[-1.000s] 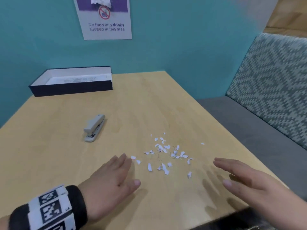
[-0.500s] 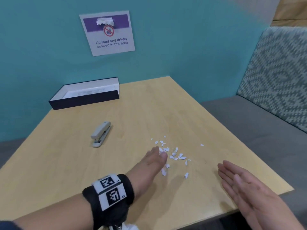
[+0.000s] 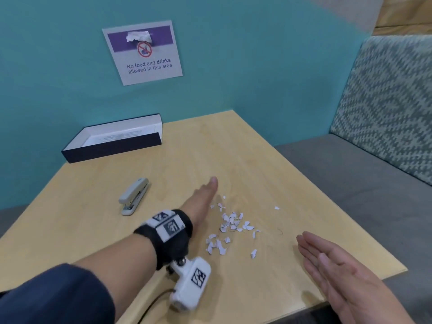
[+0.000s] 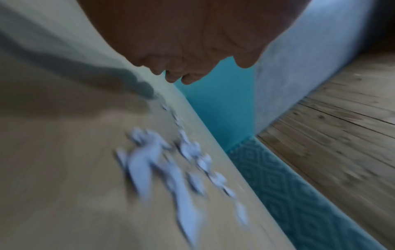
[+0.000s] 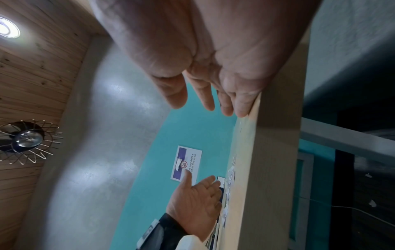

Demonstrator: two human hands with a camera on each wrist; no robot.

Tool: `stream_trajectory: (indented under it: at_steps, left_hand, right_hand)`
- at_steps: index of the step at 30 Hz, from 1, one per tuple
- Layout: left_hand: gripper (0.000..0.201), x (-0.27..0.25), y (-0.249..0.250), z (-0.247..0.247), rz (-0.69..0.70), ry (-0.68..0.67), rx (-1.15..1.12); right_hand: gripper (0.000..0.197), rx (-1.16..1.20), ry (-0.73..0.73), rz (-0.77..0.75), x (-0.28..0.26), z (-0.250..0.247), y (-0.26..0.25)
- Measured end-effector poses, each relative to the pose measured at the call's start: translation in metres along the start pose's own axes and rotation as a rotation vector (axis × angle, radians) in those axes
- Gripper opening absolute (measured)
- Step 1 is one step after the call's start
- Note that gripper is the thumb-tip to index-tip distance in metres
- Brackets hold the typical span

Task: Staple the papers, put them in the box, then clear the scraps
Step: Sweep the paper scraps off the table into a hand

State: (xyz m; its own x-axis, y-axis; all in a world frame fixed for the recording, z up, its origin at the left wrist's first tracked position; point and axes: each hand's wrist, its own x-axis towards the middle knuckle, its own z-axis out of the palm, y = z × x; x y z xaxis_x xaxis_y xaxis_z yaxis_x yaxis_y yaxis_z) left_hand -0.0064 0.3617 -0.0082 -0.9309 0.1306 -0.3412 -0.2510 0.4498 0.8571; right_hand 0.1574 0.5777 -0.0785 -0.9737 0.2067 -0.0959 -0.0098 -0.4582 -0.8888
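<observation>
Small white paper scraps (image 3: 230, 226) lie scattered on the wooden table (image 3: 245, 160); they show blurred in the left wrist view (image 4: 162, 162). My left hand (image 3: 203, 195) stands on its edge just left of the scraps, fingers straight, holding nothing; from the right wrist camera the left hand (image 5: 196, 199) shows an open palm. My right hand (image 3: 332, 260) is open, palm up, at the table's near right edge, right of the scraps, with its fingers (image 5: 241, 104) against the table edge. The dark box (image 3: 112, 146) at the far left holds white papers (image 3: 121, 136).
A grey stapler (image 3: 134, 196) lies left of my left hand. A teal wall with a "No food and drinks" sign (image 3: 142, 52) backs the table. A grey bench seat (image 3: 350, 174) with a patterned backrest (image 3: 383, 108) runs along the right.
My left hand has turned from flat onto its edge and reached farther along the left side of the scraps. My right hand has turned palm up at the table edge.
</observation>
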Motion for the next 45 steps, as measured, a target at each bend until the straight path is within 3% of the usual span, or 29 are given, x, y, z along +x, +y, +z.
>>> stream_trajectory:
  at_steps: [3,5,8,10,12,14,18,22,23,25,27,32,38,43,45]
  left_hand:
    - [0.076,0.017,0.0,-0.004,-0.023,-0.028,0.071]
    - [0.08,0.015,-0.004,0.007,-0.014,-0.131,0.135]
    - [0.118,0.006,-0.006,0.014,-0.069,-0.384,0.236]
    - [0.134,0.009,0.002,0.007,-0.06,-0.425,0.333]
    - [0.125,0.007,0.018,0.0,-0.054,-0.336,0.408]
    - [0.099,0.001,0.032,0.002,-0.076,-0.258,0.456]
    - [0.061,-0.018,0.035,0.03,-0.052,-0.422,0.618]
    - [0.123,-0.019,0.036,0.03,-0.065,-0.658,0.631]
    - [0.121,-0.016,0.043,0.031,-0.048,-0.635,0.615]
    - [0.093,-0.008,0.062,0.042,0.022,-0.549,0.635]
    - [0.078,-0.006,0.075,0.063,0.144,-0.569,0.698]
    - [0.054,0.0,0.05,0.096,0.349,-0.625,1.101]
    - [0.089,-0.02,0.021,0.059,0.413,-0.634,1.357]
    - [0.08,-0.036,0.028,0.073,0.571,-0.62,1.435]
    - [0.079,-0.04,0.023,0.082,0.573,-0.649,1.435]
  right_hand:
    - [0.092,-0.008,-0.006,0.003,0.0,0.001,-0.002]
    - [0.094,-0.019,-0.016,0.017,0.001,0.001,-0.003]
    - [0.107,-0.034,-0.028,0.048,0.001,0.0,-0.003]
    - [0.114,-0.043,-0.023,0.054,0.001,-0.001,-0.003]
    - [0.114,-0.045,-0.029,0.059,0.001,0.0,-0.003]
    - [0.112,-0.046,-0.037,0.059,0.001,0.0,-0.004]
    - [0.108,-0.048,-0.034,0.044,0.001,0.0,-0.002]
    - [0.1,-0.049,-0.03,0.03,-0.001,0.0,0.0]
    - [0.101,-0.048,-0.029,0.028,-0.001,0.0,-0.001]
    - [0.104,-0.039,-0.028,0.032,0.0,-0.001,-0.002]
    - [0.104,-0.026,-0.028,0.041,0.001,-0.001,-0.001]
    - [0.089,-0.01,-0.02,0.032,0.003,-0.002,0.001]
    - [0.097,-0.008,-0.027,0.033,0.004,-0.005,0.004]
    - [0.106,0.105,-0.003,0.072,0.009,-0.007,0.0]
    - [0.112,0.167,0.039,0.091,0.011,-0.005,-0.001]
